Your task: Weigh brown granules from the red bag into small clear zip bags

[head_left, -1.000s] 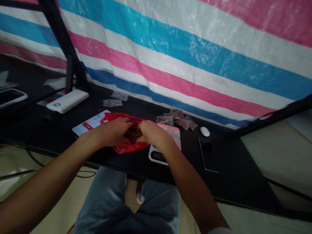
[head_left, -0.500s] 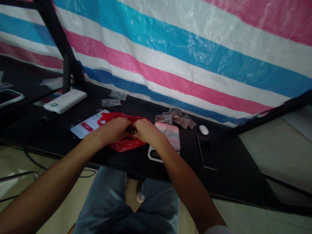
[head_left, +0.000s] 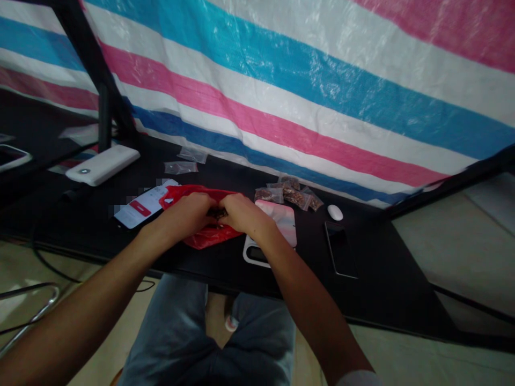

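Observation:
A red plastic bag [head_left: 209,237] lies crumpled on the black table, its mouth spread wide. Small brown and gold-coloured pieces [head_left: 219,213] show inside it, too small to name. Over the bag's left side, my left hand [head_left: 195,210] dips in with curled fingers. My right hand [head_left: 238,212] reaches in from the right, close to the left one, its fingers also curled. The fingertips of both are down among the pieces, and what they pinch is hidden. Beside my right forearm sits a white kitchen scale [head_left: 282,220], partly covered by the arm.
Several small filled zip bags [head_left: 295,194] lie behind the scale. Empty clear zip bags [head_left: 181,168] rest at the back left. A lit phone [head_left: 140,206] and a white power bank [head_left: 102,165] are left; a white mouse [head_left: 335,213] and dark phone [head_left: 340,249] are right.
The view has shifted slightly. Both hands stay in the red bag, with only small finger movement among the pieces.

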{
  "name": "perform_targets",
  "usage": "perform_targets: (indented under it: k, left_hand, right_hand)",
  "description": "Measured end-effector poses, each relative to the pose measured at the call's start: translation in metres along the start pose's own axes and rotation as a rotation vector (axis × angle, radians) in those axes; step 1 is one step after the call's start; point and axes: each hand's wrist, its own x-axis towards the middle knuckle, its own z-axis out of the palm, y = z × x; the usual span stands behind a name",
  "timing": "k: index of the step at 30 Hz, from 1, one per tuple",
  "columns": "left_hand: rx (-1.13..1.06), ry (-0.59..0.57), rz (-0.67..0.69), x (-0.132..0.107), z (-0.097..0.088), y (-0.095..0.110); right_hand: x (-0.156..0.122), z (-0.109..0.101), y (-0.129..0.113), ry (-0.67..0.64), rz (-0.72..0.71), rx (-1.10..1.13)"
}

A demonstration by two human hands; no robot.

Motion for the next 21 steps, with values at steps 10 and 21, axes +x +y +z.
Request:
perform_targets:
  k: [10, 21]
  left_hand:
    - [0.051, 0.022, -0.051, -0.004, 0.0, 0.003]
    - [0.115, 0.045, -0.049, -0.006, -0.009, 0.009]
  right_hand:
    - [0.002, -0.001, 0.007, -0.009, -0.006, -0.005]
    - [-0.005, -0.013, 0.011, 0.041, -0.038, 0.043]
